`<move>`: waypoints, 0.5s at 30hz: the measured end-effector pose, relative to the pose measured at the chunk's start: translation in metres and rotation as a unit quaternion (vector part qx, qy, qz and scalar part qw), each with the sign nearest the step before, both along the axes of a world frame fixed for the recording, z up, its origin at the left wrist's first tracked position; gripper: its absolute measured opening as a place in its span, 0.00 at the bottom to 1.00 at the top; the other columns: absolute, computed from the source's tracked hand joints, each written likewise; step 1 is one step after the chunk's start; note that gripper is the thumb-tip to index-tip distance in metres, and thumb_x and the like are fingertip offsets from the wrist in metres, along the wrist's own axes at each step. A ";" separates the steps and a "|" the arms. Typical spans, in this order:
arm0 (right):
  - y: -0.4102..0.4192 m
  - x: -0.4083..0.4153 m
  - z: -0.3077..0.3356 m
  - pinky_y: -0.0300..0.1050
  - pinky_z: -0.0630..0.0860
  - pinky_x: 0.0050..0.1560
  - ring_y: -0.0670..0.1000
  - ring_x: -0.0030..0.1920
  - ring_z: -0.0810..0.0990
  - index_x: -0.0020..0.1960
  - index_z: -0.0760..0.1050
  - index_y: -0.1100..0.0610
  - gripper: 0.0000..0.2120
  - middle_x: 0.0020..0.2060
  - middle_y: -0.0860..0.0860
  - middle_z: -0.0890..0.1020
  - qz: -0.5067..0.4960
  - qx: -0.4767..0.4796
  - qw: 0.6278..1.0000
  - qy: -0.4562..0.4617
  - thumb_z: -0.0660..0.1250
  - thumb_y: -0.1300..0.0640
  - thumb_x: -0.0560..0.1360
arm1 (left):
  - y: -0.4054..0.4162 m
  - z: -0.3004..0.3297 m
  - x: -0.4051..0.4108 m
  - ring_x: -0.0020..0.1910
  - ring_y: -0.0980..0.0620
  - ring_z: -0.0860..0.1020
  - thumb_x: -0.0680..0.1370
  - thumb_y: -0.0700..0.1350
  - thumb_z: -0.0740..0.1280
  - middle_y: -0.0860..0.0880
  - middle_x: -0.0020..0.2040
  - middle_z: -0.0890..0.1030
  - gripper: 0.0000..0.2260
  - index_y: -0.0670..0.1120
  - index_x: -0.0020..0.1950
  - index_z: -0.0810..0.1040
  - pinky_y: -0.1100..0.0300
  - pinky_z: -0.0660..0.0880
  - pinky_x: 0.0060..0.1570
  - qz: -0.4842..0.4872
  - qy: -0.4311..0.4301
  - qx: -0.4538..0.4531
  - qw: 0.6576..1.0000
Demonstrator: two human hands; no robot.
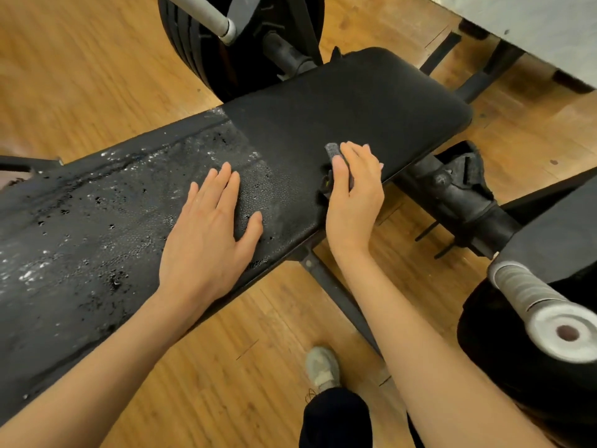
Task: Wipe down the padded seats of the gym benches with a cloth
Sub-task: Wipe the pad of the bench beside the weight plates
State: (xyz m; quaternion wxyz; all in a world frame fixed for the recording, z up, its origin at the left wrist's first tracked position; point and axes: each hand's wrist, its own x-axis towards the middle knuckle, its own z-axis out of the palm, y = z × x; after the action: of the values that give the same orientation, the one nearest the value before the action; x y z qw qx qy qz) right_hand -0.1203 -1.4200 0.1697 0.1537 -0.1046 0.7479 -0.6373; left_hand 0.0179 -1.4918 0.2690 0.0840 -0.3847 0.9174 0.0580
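A black padded gym bench runs from lower left to upper right. Its long worn pad [97, 215] is cracked and flecked with white; the smoother seat pad [355, 105] lies beyond it. My left hand [206, 234] rests flat on the worn pad near the gap between the pads, fingers straight. My right hand [353, 192] grips a small dark grey cloth [332, 150] at the near edge of the seat pad; only a corner of the cloth shows past my thumb and fingers.
Black weight plates on a grey bar [213, 17] stand behind the bench. A second barbell end [562, 328] with black plates sits at the right. Bench frame legs [336, 292] cross the wooden floor [80, 76]. My shoe [323, 367] is below.
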 end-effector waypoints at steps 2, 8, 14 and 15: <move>0.004 0.012 0.005 0.56 0.59 0.75 0.49 0.74 0.65 0.67 0.75 0.59 0.20 0.67 0.51 0.75 -0.033 -0.018 0.999 -0.010 0.69 0.54 0.77 | 0.000 0.001 0.001 0.81 0.55 0.48 0.82 0.57 0.53 0.51 0.82 0.53 0.30 0.45 0.81 0.55 0.61 0.40 0.77 -0.012 0.015 0.011 1.000; 0.005 0.078 0.027 0.42 0.58 0.75 0.45 0.77 0.57 0.76 0.62 0.53 0.28 0.76 0.46 0.63 -0.154 -0.078 0.981 -0.090 0.67 0.57 0.79 | -0.001 0.006 0.006 0.79 0.66 0.46 0.81 0.55 0.51 0.60 0.81 0.54 0.27 0.52 0.81 0.58 0.70 0.41 0.76 -0.152 0.029 0.120 0.981; 0.000 0.098 0.024 0.35 0.57 0.74 0.37 0.76 0.55 0.76 0.63 0.52 0.23 0.77 0.40 0.59 -0.180 -0.132 0.967 -0.122 0.62 0.56 0.82 | 0.000 0.002 0.008 0.77 0.70 0.49 0.84 0.54 0.52 0.63 0.79 0.56 0.23 0.55 0.80 0.59 0.71 0.43 0.74 -0.189 0.028 0.124 0.974; -0.003 0.080 0.015 0.31 0.57 0.73 0.37 0.76 0.56 0.75 0.64 0.54 0.22 0.77 0.42 0.60 -0.194 -0.133 0.964 -0.122 0.62 0.56 0.82 | 0.001 0.003 0.008 0.76 0.71 0.49 0.84 0.54 0.52 0.64 0.79 0.56 0.23 0.55 0.80 0.59 0.72 0.43 0.74 -0.188 0.031 0.126 0.973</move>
State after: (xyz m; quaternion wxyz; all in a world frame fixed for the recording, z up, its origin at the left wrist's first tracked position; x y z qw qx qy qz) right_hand -0.0408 -1.4227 0.1848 0.1017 0.1015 0.6378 -0.7567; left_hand 0.0254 -1.4912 0.2719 0.1127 -0.1891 0.9608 0.1684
